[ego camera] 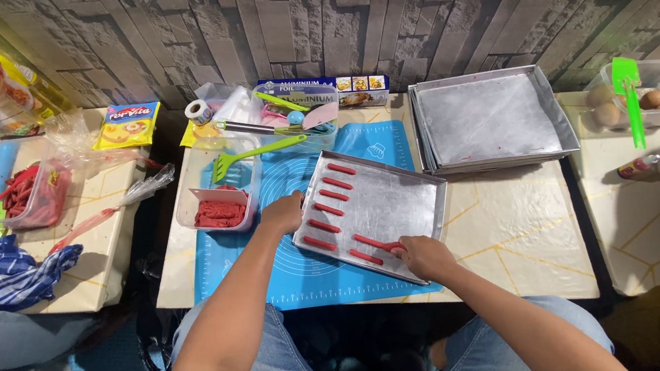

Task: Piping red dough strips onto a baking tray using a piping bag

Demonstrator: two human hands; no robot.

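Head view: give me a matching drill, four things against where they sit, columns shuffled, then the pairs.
Things:
1. baking tray
2. green spatula
3. eggs
4. right hand

Places:
A. in the clear tub at far right
B. on the blue mat
C. at the tray's near edge, fingers on a red strip
D. resting across the clear box of red dough

Pairs: 1-B, 2-D, 3-A, 4-C
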